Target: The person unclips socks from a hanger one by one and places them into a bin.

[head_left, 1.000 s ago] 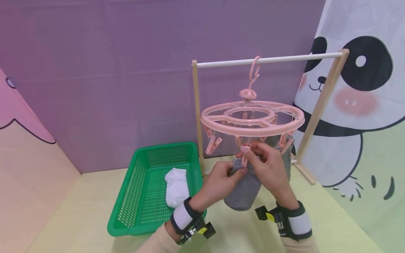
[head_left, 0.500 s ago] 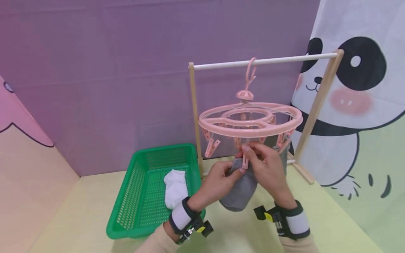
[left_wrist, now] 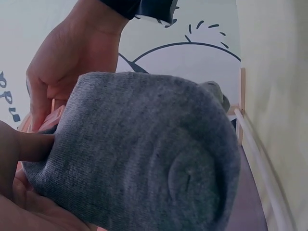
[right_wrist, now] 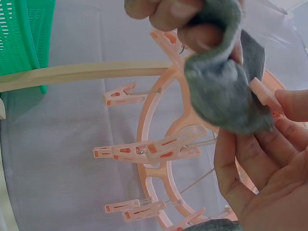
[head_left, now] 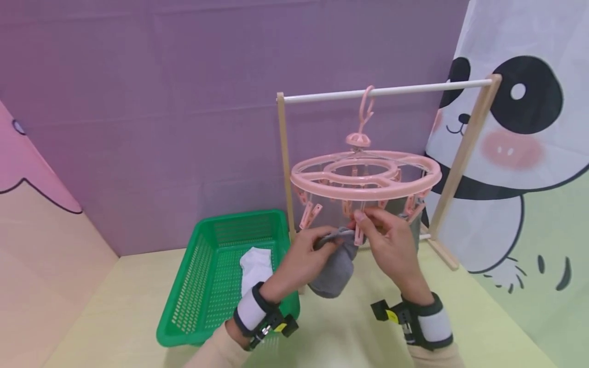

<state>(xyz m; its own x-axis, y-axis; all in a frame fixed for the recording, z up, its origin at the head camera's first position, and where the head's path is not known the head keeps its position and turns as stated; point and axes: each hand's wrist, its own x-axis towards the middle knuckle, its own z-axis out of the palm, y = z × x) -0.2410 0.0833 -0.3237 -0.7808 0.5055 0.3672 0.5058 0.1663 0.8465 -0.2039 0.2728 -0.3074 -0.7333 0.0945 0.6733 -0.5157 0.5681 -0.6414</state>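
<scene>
My left hand (head_left: 301, 258) pinches a grey sock (head_left: 333, 276) by its upper edge, fingers curled into the cloth; the sock fills much of the left wrist view. My right hand (head_left: 393, 245) holds a pink clothespin (head_left: 359, 236) between thumb and fingers. That clothespin hangs from the front of a round pink drying hanger (head_left: 365, 193). In the right wrist view the pin (right_wrist: 264, 94) touches a corner of the sock (right_wrist: 216, 91); whether its jaws bite the cloth, I cannot tell. Another grey cloth piece (head_left: 415, 236) hangs at the hanger's right side, partly hidden.
The hanger hooks over the white bar (head_left: 322, 97) of a wooden-sided rack. Several other pink clothespins (head_left: 310, 215) dangle from the ring. Left of the rack, a green basket (head_left: 184, 286) stands on the pale table (head_left: 115, 312) with a white sock (head_left: 255, 268) in it.
My left hand has shifted left, drawing the grey sock with it. The sock's top edge is now folded and pulled aside from the clothespin. My right hand keeps its hold, nearly unmoved.
</scene>
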